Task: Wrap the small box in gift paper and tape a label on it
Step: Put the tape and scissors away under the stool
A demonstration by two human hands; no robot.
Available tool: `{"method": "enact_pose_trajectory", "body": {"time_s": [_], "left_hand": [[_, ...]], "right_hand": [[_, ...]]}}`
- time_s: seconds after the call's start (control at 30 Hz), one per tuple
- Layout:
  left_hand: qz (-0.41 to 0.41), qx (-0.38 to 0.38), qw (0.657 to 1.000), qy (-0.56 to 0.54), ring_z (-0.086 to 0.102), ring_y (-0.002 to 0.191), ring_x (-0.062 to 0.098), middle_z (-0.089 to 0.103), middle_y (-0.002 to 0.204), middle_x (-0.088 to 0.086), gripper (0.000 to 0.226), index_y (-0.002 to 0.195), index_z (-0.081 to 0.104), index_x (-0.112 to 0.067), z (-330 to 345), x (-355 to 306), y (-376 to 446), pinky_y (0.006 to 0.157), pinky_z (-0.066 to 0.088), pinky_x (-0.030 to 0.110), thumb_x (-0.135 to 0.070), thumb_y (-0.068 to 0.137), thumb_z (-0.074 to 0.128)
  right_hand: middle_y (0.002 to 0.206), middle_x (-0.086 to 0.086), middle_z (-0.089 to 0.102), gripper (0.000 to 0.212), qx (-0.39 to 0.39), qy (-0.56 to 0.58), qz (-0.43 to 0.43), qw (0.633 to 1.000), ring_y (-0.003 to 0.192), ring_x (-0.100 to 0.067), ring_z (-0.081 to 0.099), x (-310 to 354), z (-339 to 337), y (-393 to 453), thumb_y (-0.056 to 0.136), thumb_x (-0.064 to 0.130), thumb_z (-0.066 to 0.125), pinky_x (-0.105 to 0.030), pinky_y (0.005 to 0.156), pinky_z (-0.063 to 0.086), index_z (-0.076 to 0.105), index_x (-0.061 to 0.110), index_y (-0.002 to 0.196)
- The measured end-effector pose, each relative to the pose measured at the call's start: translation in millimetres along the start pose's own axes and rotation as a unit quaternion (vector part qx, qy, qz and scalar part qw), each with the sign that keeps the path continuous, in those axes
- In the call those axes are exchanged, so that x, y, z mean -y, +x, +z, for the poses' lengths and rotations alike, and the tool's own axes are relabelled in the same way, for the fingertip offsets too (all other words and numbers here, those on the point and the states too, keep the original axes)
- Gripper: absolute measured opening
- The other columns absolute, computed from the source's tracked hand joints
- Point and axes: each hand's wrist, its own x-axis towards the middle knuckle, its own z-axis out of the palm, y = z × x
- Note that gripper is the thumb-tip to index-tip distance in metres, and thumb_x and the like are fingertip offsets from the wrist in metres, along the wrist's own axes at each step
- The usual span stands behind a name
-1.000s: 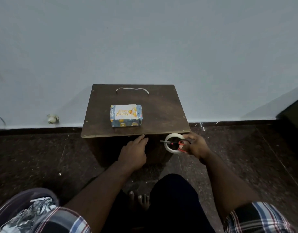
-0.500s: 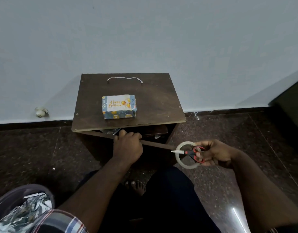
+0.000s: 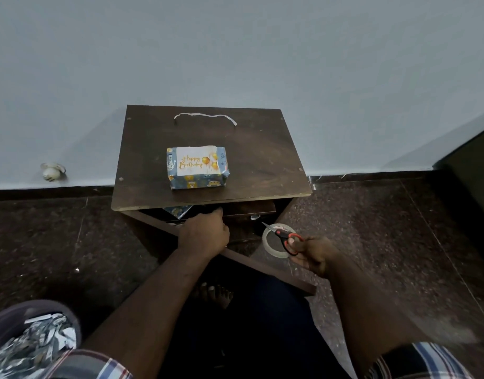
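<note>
Both wrapping and labelling look done: wrapped box (image 3: 197, 167) sits mid-table, label (image 3: 195, 161) on top. Left hand (image 3: 205, 236) grips cabinet door (image 3: 265, 269); right hand (image 3: 313, 254) clutches scissors (image 3: 286, 237), tape roll (image 3: 273, 242). Next: stow tools inside.

Dim, even indoor light; soft shadows fall beside the dark wooden cabinet (image 3: 262, 149). Wide-angle bending curves the edges, and the lower right is motion-blurred.

Dark cabinet (image 3: 262, 170), door (image 3: 268, 269) ajar.

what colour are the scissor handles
Red and black, seen in the head view, where the right hand holds the scissors.
</note>
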Motion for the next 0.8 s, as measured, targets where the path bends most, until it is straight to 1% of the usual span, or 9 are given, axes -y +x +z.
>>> {"method": "enact_pose_trajectory", "body": {"time_s": [0.07, 0.23, 0.3, 0.4, 0.47, 0.53, 0.67, 0.73, 0.8], "left_hand": [[0.009, 0.001, 1.000, 0.028, 0.066, 0.102, 0.031, 0.069, 0.108, 0.008, 0.039, 0.137, 0.051, -0.019, 1.7, 1.1, 3.7, 0.072, 0.044, 0.034, -0.034, 0.102, 0.043], [0.031, -0.008, 0.998, 0.061, 0.068, 0.098, 0.032, 0.071, 0.105, 0.007, 0.034, 0.129, 0.056, -0.022, 10.5, 2.6, 6.8, 0.070, 0.046, 0.035, -0.035, 0.100, 0.043], [0.032, -0.013, 0.998, 0.056, 0.069, 0.098, 0.031, 0.072, 0.106, 0.007, 0.038, 0.135, 0.054, -0.025, 12.9, 4.3, 8.4, 0.073, 0.050, 0.036, -0.036, 0.100, 0.043], [0.031, -0.018, 0.998, 0.042, 0.069, 0.101, 0.030, 0.072, 0.109, 0.005, 0.039, 0.137, 0.053, -0.028, 13.5, 4.6, 10.1, 0.076, 0.051, 0.036, -0.038, 0.101, 0.042], [0.027, -0.017, 0.999, 0.033, 0.068, 0.103, 0.029, 0.072, 0.111, 0.005, 0.039, 0.137, 0.053, -0.029, 14.8, 5.6, 11.8, 0.077, 0.050, 0.036, -0.038, 0.100, 0.043], [0.030, -0.012, 0.999, 0.026, 0.068, 0.104, 0.028, 0.072, 0.112, 0.004, 0.040, 0.139, 0.052, -0.029, 14.4, 6.2, 12.7, 0.079, 0.051, 0.036, -0.038, 0.101, 0.043], [0.037, -0.002, 0.999, 0.022, 0.066, 0.108, 0.026, 0.071, 0.116, 0.002, 0.042, 0.141, 0.050, -0.030, 11.2, 5.7, 14.3, 0.085, 0.050, 0.036, -0.040, 0.101, 0.043], [0.039, -0.002, 0.999, 0.021, 0.066, 0.109, 0.025, 0.071, 0.115, 0.002, 0.040, 0.140, 0.050, -0.030, 10.4, 5.4, 15.0, 0.086, 0.049, 0.036, -0.040, 0.102, 0.043], [0.039, -0.004, 0.999, 0.016, 0.066, 0.108, 0.025, 0.071, 0.115, 0.001, 0.039, 0.139, 0.051, -0.030, 10.5, 5.3, 14.9, 0.086, 0.049, 0.035, -0.040, 0.102, 0.043]], "right_hand": [[0.091, -0.011, 0.075, 0.024, -0.012, -0.008, 0.005, 1.000, 0.078, -0.017, 0.072, -5.6, 12.8, 12.7, 0.089, -0.002, 0.070, -0.033, 0.059, 0.060, 0.063, 0.000, 0.112], [0.105, -0.014, 0.073, 0.030, -0.015, -0.026, 0.005, 1.000, 0.086, -0.021, 0.071, -13.1, 37.3, 39.6, 0.088, 0.003, 0.073, -0.038, 0.073, 0.062, 0.063, 0.003, 0.116], [0.099, -0.013, 0.073, 0.030, -0.026, -0.030, 0.005, 0.999, 0.079, -0.019, 0.071, -12.2, 47.3, 53.8, 0.089, 0.004, 0.072, -0.035, 0.066, 0.062, 0.062, 0.004, 0.117], [0.085, -0.010, 0.074, 0.015, -0.039, -0.005, 0.010, 0.999, 0.067, -0.017, 0.073, -3.3, 60.8, 77.2, 0.099, 0.002, 0.056, -0.032, 0.056, 0.060, 0.061, 0.004, 0.113], [0.070, -0.005, 0.073, 0.020, -0.029, 0.017, 0.019, 0.999, 0.059, -0.014, 0.071, 1.3, 70.1, 93.6, 0.103, 0.004, 0.041, -0.031, 0.061, 0.057, 0.061, 0.006, 0.101], [0.066, -0.001, 0.070, 0.025, -0.015, 0.012, 0.006, 1.000, 0.060, -0.013, 0.068, 4.3, 78.3, 106.4, 0.103, 0.002, 0.037, -0.034, 0.071, 0.052, 0.061, 0.010, 0.099], [0.083, -0.001, 0.069, 0.011, 0.008, -0.034, -0.004, 0.999, 0.067, -0.012, 0.065, 9.0, 85.9, 122.4, 0.102, 0.008, 0.052, -0.027, 0.054, 0.047, 0.062, 0.012, 0.102], [0.098, -0.005, 0.068, 0.014, 0.005, -0.041, -0.007, 0.999, 0.074, -0.015, 0.067, 9.0, 85.2, 131.4, 0.101, 0.010, 0.053, -0.032, 0.055, 0.054, 0.062, 0.013, 0.111], [0.100, -0.004, 0.070, 0.019, 0.000, -0.023, -0.030, 0.999, 0.071, -0.012, 0.070, 10.8, 87.7, 134.6, 0.100, 0.006, 0.053, -0.034, 0.057, 0.052, 0.065, 0.014, 0.113]]}}
